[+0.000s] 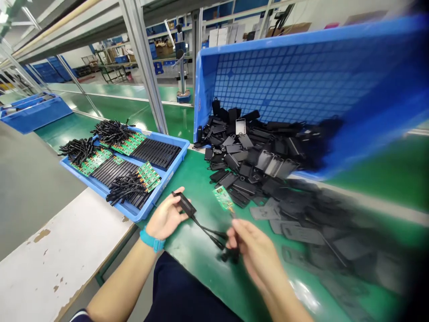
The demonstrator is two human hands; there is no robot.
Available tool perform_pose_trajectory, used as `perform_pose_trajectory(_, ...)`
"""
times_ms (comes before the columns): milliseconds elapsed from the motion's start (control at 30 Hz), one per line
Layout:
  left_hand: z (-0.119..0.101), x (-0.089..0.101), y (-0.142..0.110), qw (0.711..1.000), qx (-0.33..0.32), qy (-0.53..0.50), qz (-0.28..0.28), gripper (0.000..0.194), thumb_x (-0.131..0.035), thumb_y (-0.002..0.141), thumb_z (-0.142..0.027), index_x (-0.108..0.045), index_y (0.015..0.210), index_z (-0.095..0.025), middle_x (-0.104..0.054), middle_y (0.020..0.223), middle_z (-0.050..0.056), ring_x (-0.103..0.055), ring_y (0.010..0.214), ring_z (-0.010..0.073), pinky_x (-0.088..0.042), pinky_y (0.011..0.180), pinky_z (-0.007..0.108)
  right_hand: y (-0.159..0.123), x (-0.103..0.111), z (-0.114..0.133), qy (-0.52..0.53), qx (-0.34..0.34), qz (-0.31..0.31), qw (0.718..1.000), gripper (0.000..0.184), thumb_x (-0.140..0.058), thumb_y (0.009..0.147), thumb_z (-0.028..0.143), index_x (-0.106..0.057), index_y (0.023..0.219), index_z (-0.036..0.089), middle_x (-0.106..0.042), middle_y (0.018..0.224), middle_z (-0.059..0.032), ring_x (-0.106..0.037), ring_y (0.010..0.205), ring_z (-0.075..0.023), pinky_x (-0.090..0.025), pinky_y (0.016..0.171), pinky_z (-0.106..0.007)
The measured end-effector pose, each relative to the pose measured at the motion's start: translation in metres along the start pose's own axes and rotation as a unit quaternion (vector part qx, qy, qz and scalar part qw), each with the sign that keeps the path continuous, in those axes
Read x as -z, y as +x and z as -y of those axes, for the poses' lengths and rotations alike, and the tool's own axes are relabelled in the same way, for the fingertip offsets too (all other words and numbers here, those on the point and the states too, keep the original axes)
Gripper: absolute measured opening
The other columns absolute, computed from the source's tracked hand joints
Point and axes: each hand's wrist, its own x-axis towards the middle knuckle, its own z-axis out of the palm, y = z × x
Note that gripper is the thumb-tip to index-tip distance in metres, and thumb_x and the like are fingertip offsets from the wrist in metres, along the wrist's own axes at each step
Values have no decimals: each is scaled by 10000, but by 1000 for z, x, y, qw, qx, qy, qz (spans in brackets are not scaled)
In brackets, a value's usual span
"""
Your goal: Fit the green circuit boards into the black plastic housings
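Left hand (166, 219) clenches black plastic case (184, 205), cable (208, 230) trailing toward lower right; blurred right hand (258, 255), grip unclear, sits just below green circuit board (223, 199), nearer than left, board's long axis slanting toward it.

On the table (191, 188) a tray (161, 138) stands at the left, and inside it are circuit boards (129, 143) and cable bundles (112, 132). At the right of this tray lies a pile of plastic cases (248, 152), and a tilted crate (301, 80) is behind the pile. The left hand (166, 219) and the right hand (258, 255) are in front of them, with a cable (208, 230) between.
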Motion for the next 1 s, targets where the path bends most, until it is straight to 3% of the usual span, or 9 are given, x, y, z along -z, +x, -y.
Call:
perform_pose_trajectory(100,22,-19,3,973,126,-186,61,262,-481,758,-197,-514,1018,-181,-595,858,61,-572,907,232,-382,853,534,-21,1,5,120,-50,28,991,274,-589,756,409,-549,657,157,-513,493,21,-466,458,-95,-396,492,-212)
perform_pose_trajectory(200,38,-43,6,949,166,-246,104,257,-461,750,-231,-501,997,-173,-589,941,85,-574,907,260,-387,825,530,-31,-2,3,113,-69,11,991,279,-604,749,407,-565,644,151,-512,457,18,-466,450,-98,-388,493,-211)
perform_pose_trajectory(300,44,-61,2,948,146,-259,114,290,-442,779,-293,-460,1048,-188,-556,1054,109,-549,972,267,-406,802,461,-33,1,-2,97,-68,-17,993,267,-625,732,409,-567,667,157,-529,465,20,-463,447,-96,-389,499,-213)
perform_pose_trajectory(433,46,-73,-4,959,104,-242,106,315,-416,821,-331,-405,1108,-203,-534,1092,115,-539,989,253,-418,769,394,-33,7,-5,104,-71,-30,992,274,-647,706,414,-568,664,155,-538,479,18,-452,435,-91,-383,481,-212)
perform_pose_trajectory(633,50,-79,-7,971,50,-219,87,347,-371,850,-334,-359,1169,-198,-512,1124,131,-520,1015,257,-429,763,414,-38,5,-4,105,-80,-29,991,281,-627,726,413,-570,633,154,-507,430,22,-437,417,-88,-360,465,-202)
perform_pose_trajectory(833,55,-82,-8,990,14,-124,69,428,-491,796,-148,-342,1192,-211,-506,1141,112,-522,1020,238,-437,789,419,-39,5,-5,111,-90,-43,989,269,-655,699,402,-570,643,153,-554,505,15,-403,391,-68,-345,429,-201)
perform_pose_trajectory(1000,63,-81,-8,996,-14,-74,49,366,-508,810,-160,-382,1152,-190,-504,1160,122,-511,1052,249,-460,780,412,-39,3,-5,101,-104,-46,988,289,-652,696,409,-566,610,146,-528,451,15,-384,356,-63,-299,385,-192)
